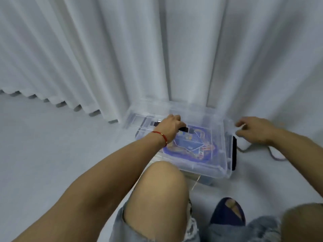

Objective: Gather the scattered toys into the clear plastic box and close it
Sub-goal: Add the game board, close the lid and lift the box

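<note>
The clear plastic box (216,169) stands on the pale floor against the curtain. A blue and purple toy (190,145) lies flat inside it. The clear lid (195,112) sits over the box, its far edge by the curtain. My left hand (168,127), with a red string on the wrist, reaches over the box's left part, fingers curled round a small black piece (183,129); I cannot tell whether this is a clasp or a toy. My right hand (257,131) is at the box's right end, fingers and thumb pinching the lid's rim. A black clasp (234,154) hangs on that end.
White curtains (122,58) hang down to the floor right behind the box. A thin cable (272,154) lies on the floor to the right of the box. My bare knee (157,198) and a dark blue slipper (227,213) are just in front of it.
</note>
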Available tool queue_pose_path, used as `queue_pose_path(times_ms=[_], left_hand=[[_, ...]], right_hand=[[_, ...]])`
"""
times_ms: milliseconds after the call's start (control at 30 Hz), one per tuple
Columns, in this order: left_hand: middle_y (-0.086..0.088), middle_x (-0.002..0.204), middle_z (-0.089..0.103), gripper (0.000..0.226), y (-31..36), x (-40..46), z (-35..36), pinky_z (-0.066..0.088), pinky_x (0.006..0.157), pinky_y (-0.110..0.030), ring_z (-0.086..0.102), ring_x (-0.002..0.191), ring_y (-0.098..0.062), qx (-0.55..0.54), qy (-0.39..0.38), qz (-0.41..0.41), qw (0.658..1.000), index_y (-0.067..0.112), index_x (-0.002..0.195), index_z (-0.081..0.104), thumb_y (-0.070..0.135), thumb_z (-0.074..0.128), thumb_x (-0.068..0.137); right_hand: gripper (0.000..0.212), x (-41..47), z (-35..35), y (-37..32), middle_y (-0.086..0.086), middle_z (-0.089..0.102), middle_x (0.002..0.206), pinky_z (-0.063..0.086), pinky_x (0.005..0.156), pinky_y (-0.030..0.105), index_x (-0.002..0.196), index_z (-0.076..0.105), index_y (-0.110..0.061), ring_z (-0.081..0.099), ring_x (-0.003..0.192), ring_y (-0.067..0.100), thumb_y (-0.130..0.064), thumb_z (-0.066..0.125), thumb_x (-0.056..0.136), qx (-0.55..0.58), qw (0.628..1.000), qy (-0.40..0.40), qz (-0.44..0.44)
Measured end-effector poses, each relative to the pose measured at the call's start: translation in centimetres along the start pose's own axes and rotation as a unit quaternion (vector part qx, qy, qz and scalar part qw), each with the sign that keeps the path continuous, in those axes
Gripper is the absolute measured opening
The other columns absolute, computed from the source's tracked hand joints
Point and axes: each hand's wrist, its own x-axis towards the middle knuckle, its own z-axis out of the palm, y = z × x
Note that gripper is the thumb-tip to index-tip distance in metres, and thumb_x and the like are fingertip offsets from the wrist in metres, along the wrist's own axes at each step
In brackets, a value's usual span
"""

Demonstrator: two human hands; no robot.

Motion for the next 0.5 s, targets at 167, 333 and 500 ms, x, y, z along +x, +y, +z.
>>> queue_pose_path(times_ms=[167, 333, 500], left_hand=[[-0.012, 0.095, 0.057, 0.035, 1.5, 2.7, 4.1, 0.049, 0.073, -0.045, 0.053, 0.086, -0.034, 0.005, -0.028, 0.030, 0.999, 0.016, 0.106, 0.073, -0.007, 0.062, 0.083], [-0.010, 0.098, 0.058, 0.035, 1.6, 2.4, 5.0, 0.043, 0.076, -0.032, 0.053, 0.091, -0.027, -0.005, -0.008, 0.033, 0.999, 0.015, 0.114, 0.070, -0.001, 0.069, 0.083], [-0.007, 0.094, 0.058, 0.046, 0.8, 2.6, 6.1, 0.050, 0.070, -0.036, 0.055, 0.083, -0.027, -0.012, 0.020, 0.038, 0.999, 0.016, 0.114, 0.069, -0.001, 0.078, 0.073]], right_hand=[[0.039, 2.0, 1.8, 2.7, 0.007, 0.061, 0.127, 0.048, 0.094, 0.035, 0.127, 0.056, -0.019, 0.058, 0.110, 0.026, -0.040, 0.053, 0.095, -0.056, 0.993, -0.104, 0.003], [0.038, 3.5, 3.0, 2.7, 0.003, 0.055, 0.128, 0.048, 0.094, 0.033, 0.127, 0.055, -0.021, 0.056, 0.109, 0.023, -0.042, 0.052, 0.096, -0.092, 0.983, -0.160, -0.011], [0.042, 4.2, 3.0, 3.0, 0.005, 0.051, 0.130, 0.052, 0.068, 0.026, 0.133, 0.051, -0.019, 0.055, 0.095, 0.020, -0.040, 0.051, 0.096, -0.080, 0.978, -0.190, 0.008]])
